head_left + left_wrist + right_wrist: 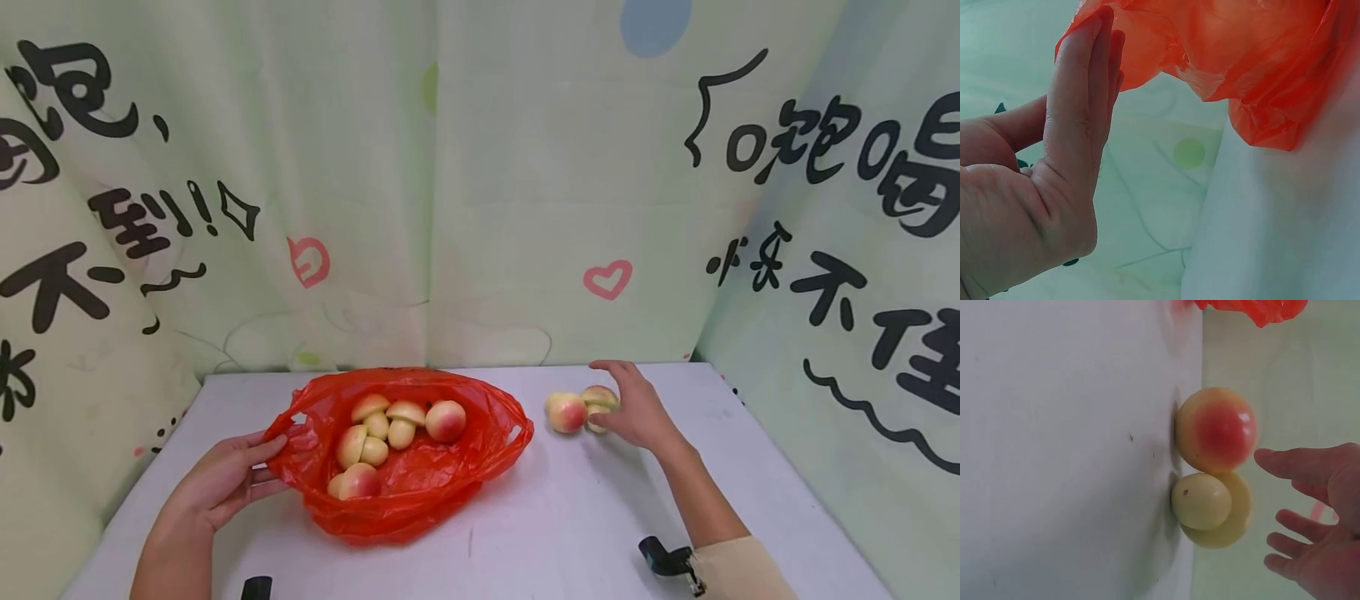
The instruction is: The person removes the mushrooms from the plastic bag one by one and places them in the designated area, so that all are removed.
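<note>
My left hand point(217, 479) pinches the left rim of a red plastic bag point(405, 521), its thumb inside the rim and fingers outside. In the left wrist view, the bag's film drapes over straight fingertips. Several toy mushrooms point(402, 422), cream with some red-blushed caps, lie inside the wide-mouthed bag. At the right, my right hand point(636, 408) spreads thumb and fingers around a toy mushroom point(1204, 503), with space between hand and mushroom in the right wrist view. Touching that mushroom is a rounded yellow piece with a red blush point(1219, 428), like a mushroom cap.
Everything stands on a white table point(517, 533). Behind and on both sides hangs a pale green curtain point(510, 167) with black writing and pink hearts. A black device point(663, 557) is strapped at the right wrist, by a beige sleeve point(742, 571).
</note>
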{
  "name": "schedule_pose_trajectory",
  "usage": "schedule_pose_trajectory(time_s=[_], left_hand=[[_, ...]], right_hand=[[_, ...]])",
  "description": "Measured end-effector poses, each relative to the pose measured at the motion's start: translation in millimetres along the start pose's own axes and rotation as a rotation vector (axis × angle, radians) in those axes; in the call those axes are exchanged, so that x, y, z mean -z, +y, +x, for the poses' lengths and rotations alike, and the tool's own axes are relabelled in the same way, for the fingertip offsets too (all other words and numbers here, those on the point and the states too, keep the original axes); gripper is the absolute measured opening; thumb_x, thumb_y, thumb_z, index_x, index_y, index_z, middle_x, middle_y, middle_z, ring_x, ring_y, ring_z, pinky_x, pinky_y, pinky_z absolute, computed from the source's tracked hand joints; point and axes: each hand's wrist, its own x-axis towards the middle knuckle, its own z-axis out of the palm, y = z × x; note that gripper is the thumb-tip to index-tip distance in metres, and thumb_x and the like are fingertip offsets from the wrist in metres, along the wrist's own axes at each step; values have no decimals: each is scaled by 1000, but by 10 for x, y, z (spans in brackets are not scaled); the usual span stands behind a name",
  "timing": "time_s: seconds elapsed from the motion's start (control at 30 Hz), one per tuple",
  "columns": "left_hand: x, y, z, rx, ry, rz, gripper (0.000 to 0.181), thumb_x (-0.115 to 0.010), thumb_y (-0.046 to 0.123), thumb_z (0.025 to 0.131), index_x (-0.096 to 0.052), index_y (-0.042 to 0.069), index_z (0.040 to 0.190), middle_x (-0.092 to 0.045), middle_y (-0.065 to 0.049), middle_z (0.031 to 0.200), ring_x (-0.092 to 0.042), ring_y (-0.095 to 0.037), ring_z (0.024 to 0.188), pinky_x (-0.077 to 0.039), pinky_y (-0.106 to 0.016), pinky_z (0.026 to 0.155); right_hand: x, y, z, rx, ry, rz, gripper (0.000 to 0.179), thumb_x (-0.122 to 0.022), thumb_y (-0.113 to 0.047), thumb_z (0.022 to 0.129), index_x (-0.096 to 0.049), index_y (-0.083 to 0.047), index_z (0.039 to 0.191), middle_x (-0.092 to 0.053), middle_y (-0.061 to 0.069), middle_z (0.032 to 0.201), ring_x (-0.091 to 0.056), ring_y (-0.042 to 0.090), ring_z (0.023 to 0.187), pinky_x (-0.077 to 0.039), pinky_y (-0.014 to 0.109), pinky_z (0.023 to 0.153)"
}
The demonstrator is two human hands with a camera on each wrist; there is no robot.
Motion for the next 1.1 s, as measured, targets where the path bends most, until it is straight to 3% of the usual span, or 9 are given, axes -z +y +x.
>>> schedule_pose_trajectory(time_s=[0.2, 0.5, 0.7, 0.93, 1.0, 1.1], left_hand=[[-9, -23, -1, 18, -8, -12, 68, -57, 26, 108, -26, -2, 162, -76, 4, 105, -78, -19, 95, -64, -40, 88], [-18, -26, -7, 8, 5, -1, 67, -57, 26, 108, -27, -2, 162, -75, 4, 104, -78, -19, 95, -64, -39, 87], [-13, -16, -6, 2, 7, 5, 68, -58, 27, 108, -27, -1, 162, -75, 5, 105, -78, -19, 95, -64, -39, 87], [-23, -9, -13, 2, 4, 6, 68, -58, 27, 108, -27, -2, 161, -75, 4, 105, -78, -19, 95, -64, -39, 87], [-23, -6, -17, 1, 4, 2, 68, -58, 26, 108, -27, -2, 161, -76, 4, 104, -78, -19, 95, -64, -39, 87], [-24, 0, -21, -2, 4, 1, 67, -58, 26, 108, -28, -2, 161, -76, 4, 104, -78, -19, 95, -64, -38, 87]], right_hand=[[-29, -74, -55, 32, 69, 38, 65, -82, -6, 85, -55, -7, 144, -49, 22, 148, -47, 45, 136, -48, 67, 108], [-69, -343, -5, 172, 244, 144, 45, -79, -4, 89, -66, -8, 131, -64, 13, 132, -60, 39, 123, -55, 58, 103], [-109, -536, 7, 259, 281, 181, 40, -81, -1, 87, -70, -10, 125, -69, 9, 124, -66, 30, 114, -59, 52, 99], [-188, -693, 8, 357, 266, 231, 40, -82, -2, 87, -71, -13, 124, -71, 1, 120, -67, 21, 112, -53, 15, 97], [-208, -740, 9, 386, 264, 247, 39, -82, -2, 87, -71, -14, 123, -71, 1, 119, -67, 19, 110, -54, 16, 97], [-237, -814, 15, 428, 253, 277, 38, -81, -1, 87, -71, -13, 122, -71, 2, 118, -67, 19, 110, -61, 31, 97]])
